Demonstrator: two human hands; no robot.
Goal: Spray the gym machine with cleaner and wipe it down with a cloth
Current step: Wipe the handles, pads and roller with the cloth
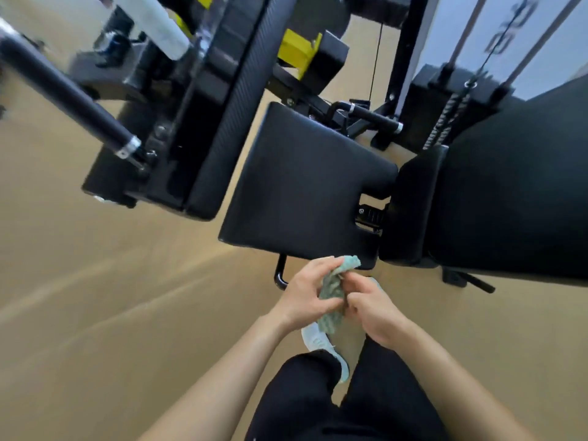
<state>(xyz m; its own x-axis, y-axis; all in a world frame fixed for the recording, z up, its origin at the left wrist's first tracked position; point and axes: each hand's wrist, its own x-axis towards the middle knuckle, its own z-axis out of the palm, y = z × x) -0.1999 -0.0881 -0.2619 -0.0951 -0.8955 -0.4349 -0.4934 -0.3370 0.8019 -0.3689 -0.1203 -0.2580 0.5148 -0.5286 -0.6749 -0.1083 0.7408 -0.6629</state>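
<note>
A black gym machine fills the upper half of the head view, with a flat padded seat (305,183) in the middle and a tall padded backrest (229,122) to its left. Just below the seat's front edge, both hands hold a crumpled green cloth (334,291). My left hand (305,294) grips the cloth from the left side, and my right hand (372,310) pinches it from the right. The cloth is clear of the seat and touches no part of the machine. No spray bottle is in view.
A black roller bar (66,93) sticks out at the upper left. A second black pad (496,198) and the weight stack cables (461,52) stand at the right. Tan floor (95,297) spreads left and below. My white shoe (321,345) and dark trousers are under the hands.
</note>
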